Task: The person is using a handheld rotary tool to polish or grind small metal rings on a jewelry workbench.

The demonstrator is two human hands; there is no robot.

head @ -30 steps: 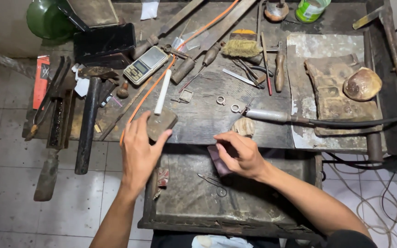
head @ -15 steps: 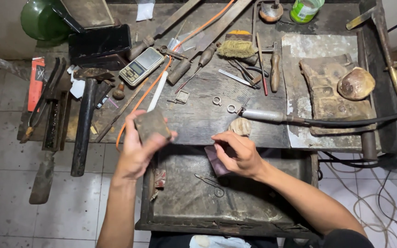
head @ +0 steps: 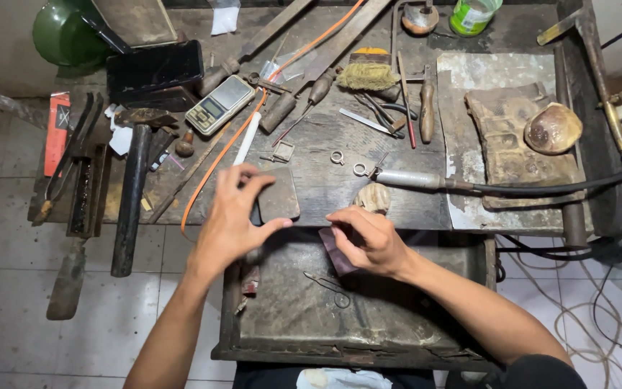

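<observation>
My left hand (head: 233,220) holds a flat dark grey block (head: 278,194) between thumb and fingers, lifted just above the front edge of the workbench (head: 325,151). My right hand (head: 368,238) is closed on a small dark reddish block (head: 337,252) over the open metal drawer (head: 282,324). Two small metal rings (head: 347,163) lie on the bench just beyond both hands. A thin wire piece (head: 329,287) lies in the drawer under my right wrist.
A pocket scale (head: 219,105), orange hose (head: 217,162), hammer (head: 132,194), files, brass brush (head: 367,75), flex-shaft handpiece (head: 412,179) with black cable, and a charred block (head: 509,137) with a shell-like bowl (head: 553,128) crowd the bench. A green bowl (head: 62,36) sits far left.
My left hand picked the grey block up off the bench and carried it right, toward my right hand. My right hand stayed on the reddish block.
</observation>
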